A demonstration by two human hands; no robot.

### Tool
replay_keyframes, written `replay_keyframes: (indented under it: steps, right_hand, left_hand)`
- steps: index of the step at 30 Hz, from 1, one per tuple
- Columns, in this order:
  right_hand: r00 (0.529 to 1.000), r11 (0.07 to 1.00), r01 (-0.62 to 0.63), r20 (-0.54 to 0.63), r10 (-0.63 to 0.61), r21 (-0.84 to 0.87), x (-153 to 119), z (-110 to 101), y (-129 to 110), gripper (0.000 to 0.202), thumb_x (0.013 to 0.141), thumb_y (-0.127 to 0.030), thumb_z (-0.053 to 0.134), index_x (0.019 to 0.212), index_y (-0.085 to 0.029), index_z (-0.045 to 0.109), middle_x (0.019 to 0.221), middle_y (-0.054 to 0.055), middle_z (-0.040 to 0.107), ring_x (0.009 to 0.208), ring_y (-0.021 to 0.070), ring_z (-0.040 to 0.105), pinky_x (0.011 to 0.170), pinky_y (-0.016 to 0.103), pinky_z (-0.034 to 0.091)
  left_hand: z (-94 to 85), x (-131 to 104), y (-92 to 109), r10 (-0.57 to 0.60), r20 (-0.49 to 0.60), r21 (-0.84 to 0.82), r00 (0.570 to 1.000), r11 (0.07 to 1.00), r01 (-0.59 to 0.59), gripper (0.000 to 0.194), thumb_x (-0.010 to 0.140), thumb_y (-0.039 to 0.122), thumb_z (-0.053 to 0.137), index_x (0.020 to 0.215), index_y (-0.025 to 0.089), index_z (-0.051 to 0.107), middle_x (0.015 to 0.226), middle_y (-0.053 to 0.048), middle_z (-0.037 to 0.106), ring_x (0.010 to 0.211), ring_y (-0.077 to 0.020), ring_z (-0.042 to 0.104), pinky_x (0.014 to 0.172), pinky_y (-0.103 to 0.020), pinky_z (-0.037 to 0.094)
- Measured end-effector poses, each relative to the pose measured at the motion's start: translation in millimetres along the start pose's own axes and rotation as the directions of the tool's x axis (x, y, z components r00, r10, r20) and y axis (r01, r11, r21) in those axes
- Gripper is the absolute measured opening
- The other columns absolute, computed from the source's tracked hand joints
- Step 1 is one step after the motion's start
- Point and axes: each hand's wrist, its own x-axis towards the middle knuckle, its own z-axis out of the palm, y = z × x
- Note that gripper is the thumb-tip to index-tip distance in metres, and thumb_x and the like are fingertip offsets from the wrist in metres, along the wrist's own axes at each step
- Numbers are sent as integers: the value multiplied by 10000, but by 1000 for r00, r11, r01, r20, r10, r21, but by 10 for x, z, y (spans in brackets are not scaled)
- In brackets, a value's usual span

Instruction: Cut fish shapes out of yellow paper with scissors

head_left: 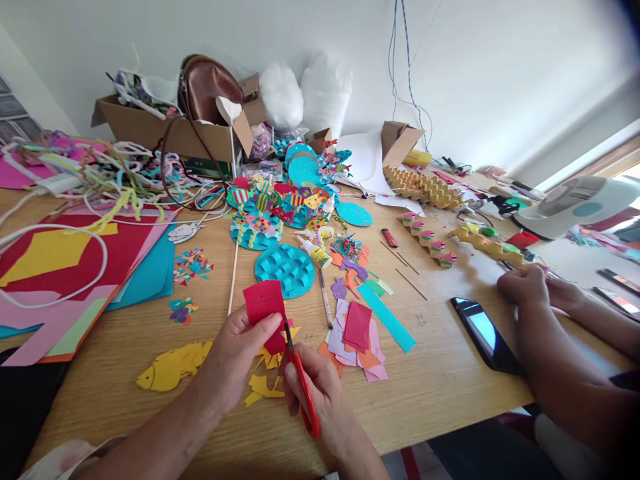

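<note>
Pinched in my left hand (pixel 245 350) is a piece of red paper (pixel 263 293) with small dark marks on it. My right hand (pixel 320 380) grips red-handled scissors (pixel 303 387), their blades at the right edge of the paper. Below the paper lie yellow paper scraps (pixel 263 390). To the left of my left hand is a yellow paper fish (pixel 165 370), partly covered by my forearm. Right of my right hand sits a pile of pink, purple and orange paper pieces (pixel 373 360) with a red rectangle (pixel 357 325) on top.
Ahead stand a blue wavy disc (pixel 285 270), a glue bottle (pixel 315 253) and a pen (pixel 325 300). Coloured paper sheets (pixel 135 280) and confetti (pixel 193 265) lie left. At right are a phone (pixel 485 337) and another person's hands (pixel 525 287). A cardboard box (pixel 145 130) stands behind.
</note>
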Motion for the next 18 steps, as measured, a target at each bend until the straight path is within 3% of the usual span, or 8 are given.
replay_keyframes:
  steps: [18]
  right_hand:
    - [1000, 999, -6, 13, 5, 40, 12, -14, 3, 453, 814, -581, 532, 586, -204, 426, 434, -71, 397, 371, 68, 332, 363, 185, 251]
  left_hand:
    - [7, 25, 5, 18, 29, 66, 999, 998, -20, 96, 674, 280, 719, 714, 192, 711, 629, 36, 696, 593, -126, 575, 596, -215, 439]
